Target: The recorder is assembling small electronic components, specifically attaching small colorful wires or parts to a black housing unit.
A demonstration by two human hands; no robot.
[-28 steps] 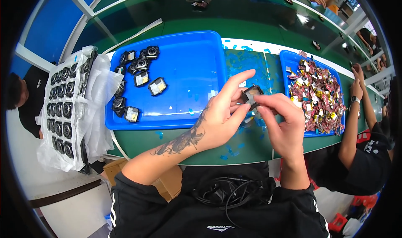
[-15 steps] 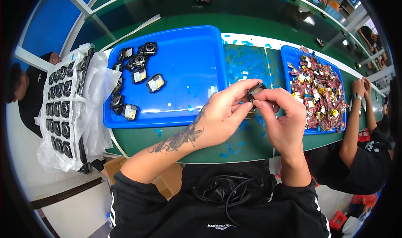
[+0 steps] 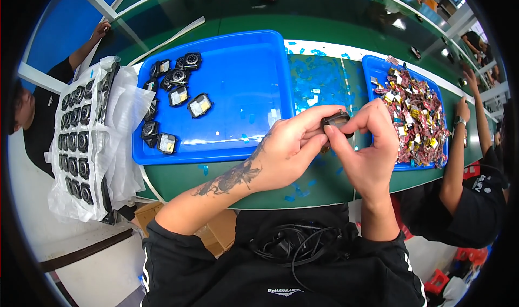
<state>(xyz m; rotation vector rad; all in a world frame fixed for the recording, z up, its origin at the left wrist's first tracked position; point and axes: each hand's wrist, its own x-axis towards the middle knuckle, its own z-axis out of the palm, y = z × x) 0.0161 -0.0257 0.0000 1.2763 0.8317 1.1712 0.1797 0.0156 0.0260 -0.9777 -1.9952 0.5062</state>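
A black smartwatch case (image 3: pixel 336 120) is held up between both hands over the green bench. My left hand (image 3: pixel 289 150) grips it from the left, fingers and thumb closed round its edge. The thumb and bent index finger of my right hand (image 3: pixel 367 155) press against its near right side; the other fingers are curled. Whether the right fingers pinch some smaller part there is hidden. Behind and left of the hands is a large blue tray (image 3: pixel 232 85) with several black watch cases (image 3: pixel 177 77) along its left side, some showing pale inner faces (image 3: pixel 200 105).
A smaller blue tray (image 3: pixel 369 69) at right is heaped with dark red scraps (image 3: pixel 413 118) bearing white and yellow pieces. Blue film bits (image 3: pixel 313 77) litter the green bench. Stacked white packing trays (image 3: pixel 102 139) of watch cases stand at left. Co-workers' arms (image 3: pixel 451 150) are nearby.
The watch case has tilted so more of its face shows upward. My right index finger has lifted and bent more. The person at left has reached an arm out.
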